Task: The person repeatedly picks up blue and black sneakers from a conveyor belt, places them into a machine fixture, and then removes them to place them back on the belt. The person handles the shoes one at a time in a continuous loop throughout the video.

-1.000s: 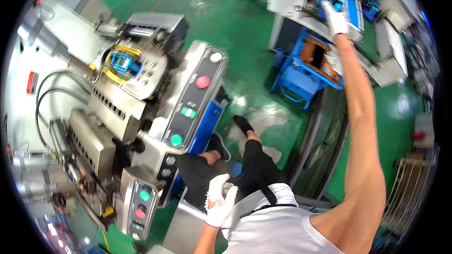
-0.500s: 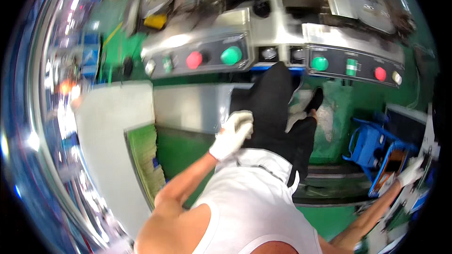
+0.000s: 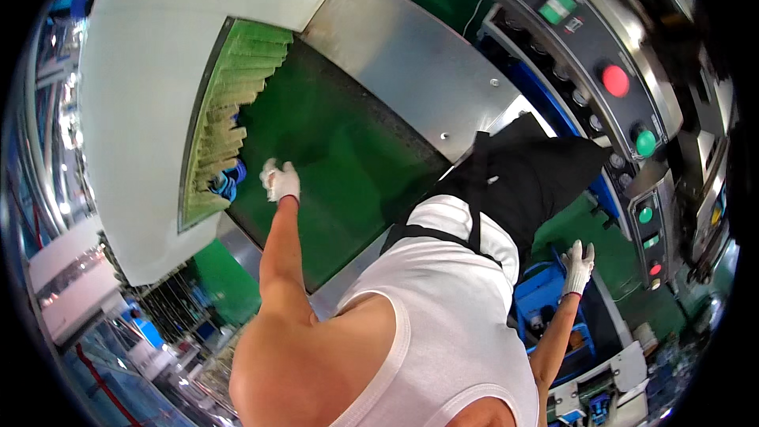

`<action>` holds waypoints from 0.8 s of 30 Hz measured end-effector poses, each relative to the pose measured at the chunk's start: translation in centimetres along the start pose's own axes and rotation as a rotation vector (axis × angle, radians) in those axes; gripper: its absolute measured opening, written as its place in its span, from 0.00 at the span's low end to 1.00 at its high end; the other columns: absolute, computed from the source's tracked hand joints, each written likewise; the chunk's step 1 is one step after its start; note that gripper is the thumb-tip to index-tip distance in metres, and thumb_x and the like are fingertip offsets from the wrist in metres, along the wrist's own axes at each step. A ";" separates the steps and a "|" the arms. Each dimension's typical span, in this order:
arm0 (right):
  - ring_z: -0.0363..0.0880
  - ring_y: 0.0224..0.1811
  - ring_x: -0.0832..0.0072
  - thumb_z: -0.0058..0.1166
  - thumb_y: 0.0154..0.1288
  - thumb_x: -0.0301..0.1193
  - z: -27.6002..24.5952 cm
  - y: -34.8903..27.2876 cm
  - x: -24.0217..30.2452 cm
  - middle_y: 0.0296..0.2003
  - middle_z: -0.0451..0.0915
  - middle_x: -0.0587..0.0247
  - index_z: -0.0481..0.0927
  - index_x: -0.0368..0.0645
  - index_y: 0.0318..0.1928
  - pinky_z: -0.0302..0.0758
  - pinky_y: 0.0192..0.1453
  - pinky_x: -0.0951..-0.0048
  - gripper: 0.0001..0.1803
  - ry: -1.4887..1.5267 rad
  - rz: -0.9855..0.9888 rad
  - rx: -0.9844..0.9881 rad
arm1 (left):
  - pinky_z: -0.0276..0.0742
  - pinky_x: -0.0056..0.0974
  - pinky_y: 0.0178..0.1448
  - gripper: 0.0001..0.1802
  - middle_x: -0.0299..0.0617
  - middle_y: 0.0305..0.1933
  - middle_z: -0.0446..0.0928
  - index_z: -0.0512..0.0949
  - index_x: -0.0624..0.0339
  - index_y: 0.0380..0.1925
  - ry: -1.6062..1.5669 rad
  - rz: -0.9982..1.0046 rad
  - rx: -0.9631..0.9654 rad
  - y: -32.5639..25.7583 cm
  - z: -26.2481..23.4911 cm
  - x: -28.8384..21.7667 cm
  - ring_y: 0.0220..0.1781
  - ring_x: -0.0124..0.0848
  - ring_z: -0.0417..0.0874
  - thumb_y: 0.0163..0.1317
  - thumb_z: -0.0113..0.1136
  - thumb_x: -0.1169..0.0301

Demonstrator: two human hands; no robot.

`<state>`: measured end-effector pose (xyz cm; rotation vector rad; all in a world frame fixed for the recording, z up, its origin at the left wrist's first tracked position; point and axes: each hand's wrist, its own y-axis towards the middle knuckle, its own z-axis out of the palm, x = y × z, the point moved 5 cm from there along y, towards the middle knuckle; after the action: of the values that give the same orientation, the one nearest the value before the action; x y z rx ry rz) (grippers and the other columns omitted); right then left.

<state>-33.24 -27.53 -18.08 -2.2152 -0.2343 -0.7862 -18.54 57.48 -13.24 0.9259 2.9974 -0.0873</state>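
My left hand (image 3: 281, 180), in a white glove, is stretched out over a dark green conveyor belt (image 3: 332, 150). Its fingers are apart and nothing shows in them. Close to it, a blue and black item (image 3: 227, 180), too small to name, sticks out from under a green strip curtain (image 3: 245, 71); the rest is hidden. A smaller blue bit shows higher up among the strips. My right hand (image 3: 579, 267), gloved likewise, is held out at my other side with fingers spread and no object in it, next to a blue plastic frame or bin (image 3: 545, 296).
The curtain hangs from a large pale machine housing (image 3: 150, 111). A metal plate (image 3: 403, 55) borders the belt's far end. At right, machines carry control panels (image 3: 585, 39) with red (image 3: 615, 81) and green (image 3: 645, 142) buttons. Metal equipment (image 3: 609, 383) stands at lower right.
My view and body have turned left, from the machine panels toward the conveyor. My left hand has moved from near my thigh to over the belt. My right hand has left the equipment at right.
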 end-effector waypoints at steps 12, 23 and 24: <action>0.84 0.55 0.66 0.62 0.76 0.45 -6.0 6.2 8.0 0.73 0.73 0.54 0.66 0.43 0.78 0.87 0.46 0.65 0.38 -0.500 -0.069 0.083 | 0.74 0.55 0.71 0.34 0.62 0.66 0.81 0.80 0.63 0.65 -0.176 -0.292 -0.337 22.0 -2.6 29.4 0.67 0.60 0.80 0.73 0.57 0.47; 0.86 0.35 0.70 0.63 0.73 0.46 -15.6 -1.7 4.9 0.50 0.85 0.57 0.70 0.46 0.75 0.87 0.36 0.64 0.36 -0.417 0.197 -0.106 | 0.71 0.56 0.75 0.36 0.62 0.73 0.73 0.74 0.64 0.69 0.014 -0.507 -0.015 21.2 -0.9 26.1 0.76 0.55 0.72 0.78 0.46 0.45; 0.86 0.35 0.70 0.62 0.73 0.45 -15.0 -1.5 4.5 0.49 0.85 0.57 0.70 0.46 0.75 0.88 0.36 0.63 0.35 -0.422 0.194 -0.103 | 0.71 0.57 0.74 0.35 0.62 0.71 0.75 0.74 0.63 0.69 0.102 -0.517 0.039 22.1 -1.1 27.7 0.75 0.55 0.73 0.77 0.46 0.45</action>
<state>-37.21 -37.54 -6.59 -2.4407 -0.1806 -0.2246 -28.91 91.39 -13.80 0.1378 3.2560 -0.1005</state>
